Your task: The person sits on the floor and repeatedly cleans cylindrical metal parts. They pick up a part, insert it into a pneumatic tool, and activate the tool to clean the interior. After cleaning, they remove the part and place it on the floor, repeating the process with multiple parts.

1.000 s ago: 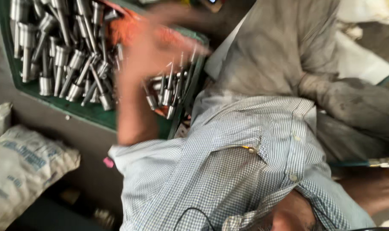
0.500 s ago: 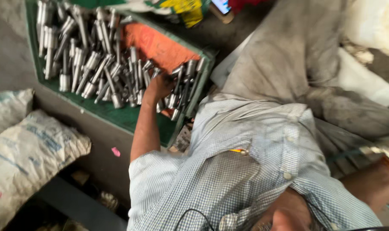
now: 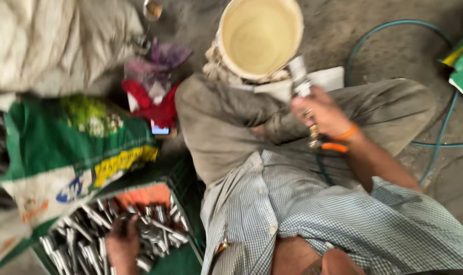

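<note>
My left hand (image 3: 122,244) reaches into a green crate (image 3: 183,191) and rests on a heap of silver metal pins (image 3: 155,229); the blur hides whether its fingers hold one. My right hand (image 3: 320,114) is raised over my right knee, next to a cream bucket (image 3: 259,38). It grips a silver metal piece (image 3: 298,76) that points up at the bucket's rim. An orange band (image 3: 346,133) circles that wrist. I sit cross-legged in grey trousers (image 3: 226,127) and a checked shirt (image 3: 313,214).
A green and yellow sack (image 3: 68,147) lies left of the crate, with a pale sack (image 3: 48,40) behind it. Red and purple rags (image 3: 152,97) and a phone (image 3: 161,130) sit by my knee. A green hose (image 3: 442,127) curls on the concrete floor at the right.
The view has swung to the right, so the bucket, my knees and my right hand with the metal piece now show. My left hand stays among the pins in the crate.
</note>
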